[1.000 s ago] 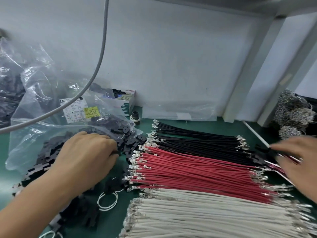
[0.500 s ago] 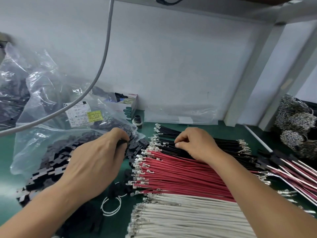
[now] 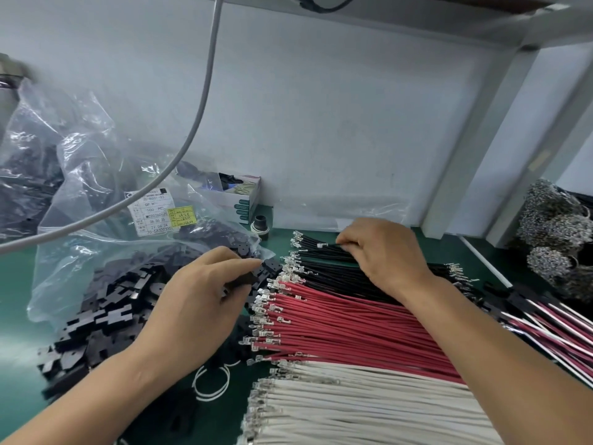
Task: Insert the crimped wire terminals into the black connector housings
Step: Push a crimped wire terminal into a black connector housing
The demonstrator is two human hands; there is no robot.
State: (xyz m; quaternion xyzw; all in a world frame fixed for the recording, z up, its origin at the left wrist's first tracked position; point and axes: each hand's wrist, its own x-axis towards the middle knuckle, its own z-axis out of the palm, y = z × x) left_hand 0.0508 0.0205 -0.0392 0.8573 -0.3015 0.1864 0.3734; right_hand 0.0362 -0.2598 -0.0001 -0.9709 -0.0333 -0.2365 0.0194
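Three rows of crimped wires lie side by side on the green mat: black wires [image 3: 324, 271] at the back, red wires [image 3: 346, 322] in the middle, white wires [image 3: 362, 403] nearest me. My right hand [image 3: 385, 252] rests on the black row and pinches one black wire [image 3: 329, 245] near its metal terminal. My left hand [image 3: 205, 300] holds a black connector housing [image 3: 245, 279] between thumb and fingers, just left of the terminal ends. A heap of loose black housings [image 3: 106, 313] spills from a clear bag.
A clear plastic bag [image 3: 96, 226] with a label sits at the left, a grey cable [image 3: 192, 123] hanging across it. A small box [image 3: 244, 200] stands by the wall. Finished harnesses [image 3: 552, 319] lie at the right, with tangled metal parts [image 3: 555, 226] behind. White cable ties [image 3: 211, 380] lie near my left wrist.
My right hand came in from the far right onto the black wires and now pinches one. My left hand has lifted a housing out of the heap toward the terminals.
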